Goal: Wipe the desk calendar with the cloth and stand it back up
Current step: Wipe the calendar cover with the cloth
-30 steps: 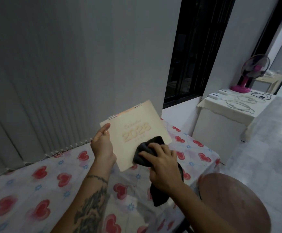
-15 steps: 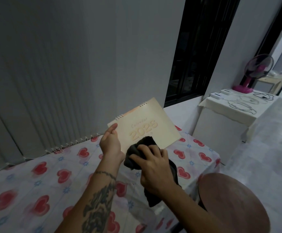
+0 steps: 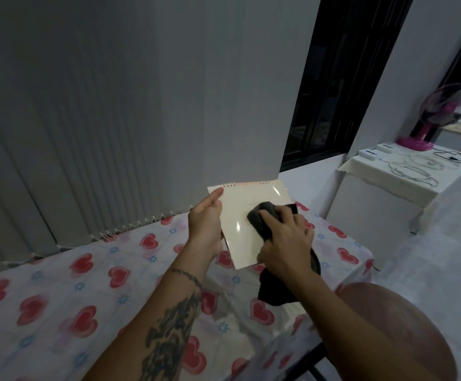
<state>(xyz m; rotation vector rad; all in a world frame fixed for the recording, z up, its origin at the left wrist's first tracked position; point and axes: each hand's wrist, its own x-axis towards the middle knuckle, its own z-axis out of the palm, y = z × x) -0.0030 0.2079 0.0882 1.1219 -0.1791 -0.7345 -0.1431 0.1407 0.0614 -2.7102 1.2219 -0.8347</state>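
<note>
- I see my left hand (image 3: pixel 206 229) closed along the left edge of the desk calendar (image 3: pixel 247 215), thumb on the front face and fingers hidden behind it; this grip carries the calendar in the air above the table (image 3: pixel 59 292).
- The calendar is tilted back, its spiral binding at the far top edge, its cream cover facing up toward me and catching a glare just left of my right hand.
- My right hand (image 3: pixel 285 240) is curled over a bunched dark cloth (image 3: pixel 262 220), pressing it against the middle of the cover; that grip is tight on the cloth, fingers wrapped over the top of the wad.
- The loose tail of the cloth hangs down under my right wrist, below the calendar's near corner.
- Beneath both grips lies the table, covered in a white sheet printed with red hearts and small blue flowers.
- Right of my right forearm, close to me, is a round brown stool (image 3: pixel 405 334).
- Far beyond the right grip, well apart, a pink fan (image 3: pixel 441 114) stands on a white side table (image 3: pixel 375 204) with cables lying on it.
- Behind the calendar hang grey vertical blinds (image 3: pixel 86 119), and a dark window (image 3: pixel 342 78) sits to their right.
</note>
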